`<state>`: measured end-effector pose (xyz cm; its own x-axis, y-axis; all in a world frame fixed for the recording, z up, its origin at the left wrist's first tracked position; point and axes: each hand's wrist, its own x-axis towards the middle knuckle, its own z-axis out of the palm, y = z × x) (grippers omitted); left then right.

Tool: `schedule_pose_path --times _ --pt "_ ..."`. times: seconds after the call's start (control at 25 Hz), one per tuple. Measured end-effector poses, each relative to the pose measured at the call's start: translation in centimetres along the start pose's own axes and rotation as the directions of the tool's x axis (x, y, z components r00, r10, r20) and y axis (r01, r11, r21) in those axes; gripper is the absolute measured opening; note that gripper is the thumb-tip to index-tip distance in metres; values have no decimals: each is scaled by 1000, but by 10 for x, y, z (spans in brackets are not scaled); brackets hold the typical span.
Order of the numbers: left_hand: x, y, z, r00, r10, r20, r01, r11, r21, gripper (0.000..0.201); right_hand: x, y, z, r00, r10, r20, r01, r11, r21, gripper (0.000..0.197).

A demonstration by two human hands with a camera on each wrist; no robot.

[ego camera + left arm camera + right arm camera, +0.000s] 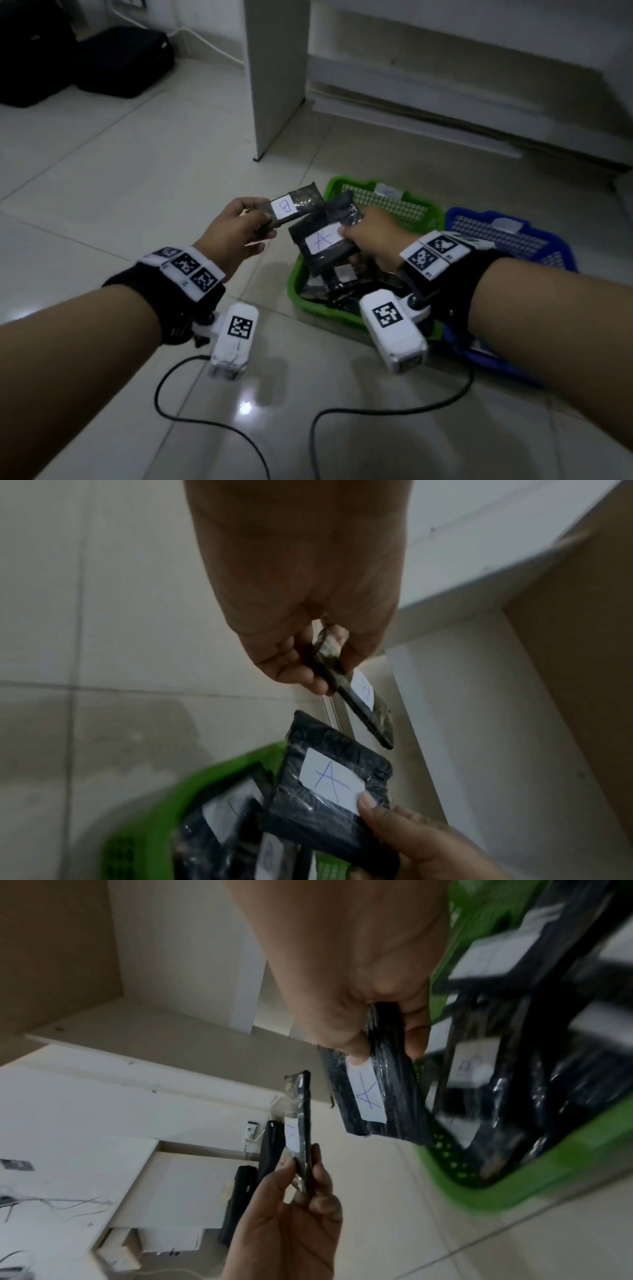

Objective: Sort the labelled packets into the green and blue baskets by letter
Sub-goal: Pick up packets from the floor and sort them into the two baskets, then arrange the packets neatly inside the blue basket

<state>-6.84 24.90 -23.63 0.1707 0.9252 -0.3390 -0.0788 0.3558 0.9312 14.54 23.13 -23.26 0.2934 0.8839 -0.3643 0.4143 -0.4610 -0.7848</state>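
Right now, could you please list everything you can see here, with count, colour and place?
Black plastic-wrapped packet with white label A: one, held over the green basket.
Black plastic-wrapped packet with white label B: one, held left of the A packet.
Other black labelled packets: several, count unclear, piled in the green basket.
Green plastic mesh basket: one, on the floor.
Blue plastic mesh basket: one, right of the green one.
Black bags: two, far left by the wall.
White cabinet panel: one, behind the baskets.
Black cables: two, on the near floor tiles.
Left hand: pinches packet B.
Right hand: grips packet A.
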Motion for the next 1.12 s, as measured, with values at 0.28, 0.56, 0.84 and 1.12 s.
schedule_pose_path --times 0.28,0.56,0.84,1.12 --pt "15 -48 115 1000 -3 -1 4 967 253 26 -4 74 -164 970 229 -85 -218 969 121 22" --pt "10 -71 159 987 160 -6 -57 388 920 28 1 150 -215 982 190 -9 -186 969 162 28" --pt "14 -50 261 980 123 158 -198 502 842 16 5 189 -252 938 343 -49 -288 850 442 27" --pt "53 -63 294 862 46 504 -491 325 808 20 29 199 -281 873 451 -187 -327 824 462 28"
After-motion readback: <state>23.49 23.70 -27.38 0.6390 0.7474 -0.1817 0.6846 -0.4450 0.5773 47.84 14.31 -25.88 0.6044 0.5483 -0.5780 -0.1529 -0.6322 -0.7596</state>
